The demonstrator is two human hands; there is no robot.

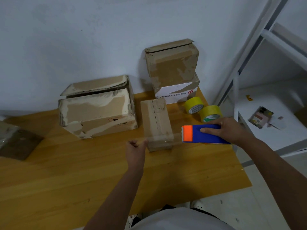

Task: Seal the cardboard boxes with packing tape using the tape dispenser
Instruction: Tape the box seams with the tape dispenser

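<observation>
Head-worn camera, one view only.
It looks forward and down onto a wooden table (pixel 66 171), wall at 12 o'clock.

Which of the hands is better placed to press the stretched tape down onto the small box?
Probably the left hand: it pinches the tape end beside the small box. The right hand grips the tape dispenser away from the box.

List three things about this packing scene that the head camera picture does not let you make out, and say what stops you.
1. Roll inside the tape dispenser: hidden by its blue casing and the right hand.
2. What the left hand pinches: the clear tape across the small box is too faint to trace to it.
3. Print on the white box: upside down, too small to read.
</observation>
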